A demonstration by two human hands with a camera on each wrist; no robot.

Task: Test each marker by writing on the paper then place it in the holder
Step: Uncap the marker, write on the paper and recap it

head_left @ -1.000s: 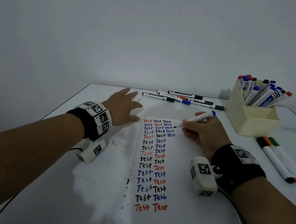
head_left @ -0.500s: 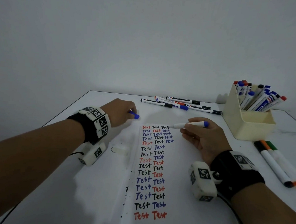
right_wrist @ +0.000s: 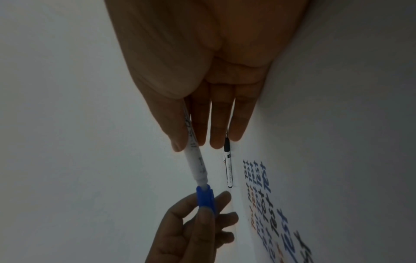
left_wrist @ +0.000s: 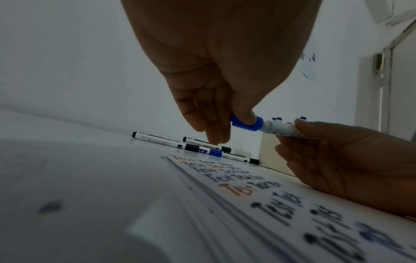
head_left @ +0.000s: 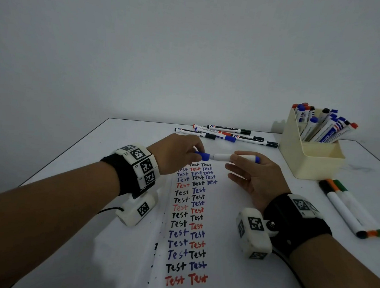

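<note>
Above the white paper [head_left: 202,212], the left hand [head_left: 174,156] pinches the blue plastic cap [head_left: 203,155] at the white blue-ended marker [head_left: 223,156] pinched by the right hand [head_left: 252,175]; keep both coaxial, press until seated.

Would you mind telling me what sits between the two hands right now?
Only the blue marker: the left hand pinches its cap, the right hand holds the barrel, above the paper, as the head view shows.
</note>
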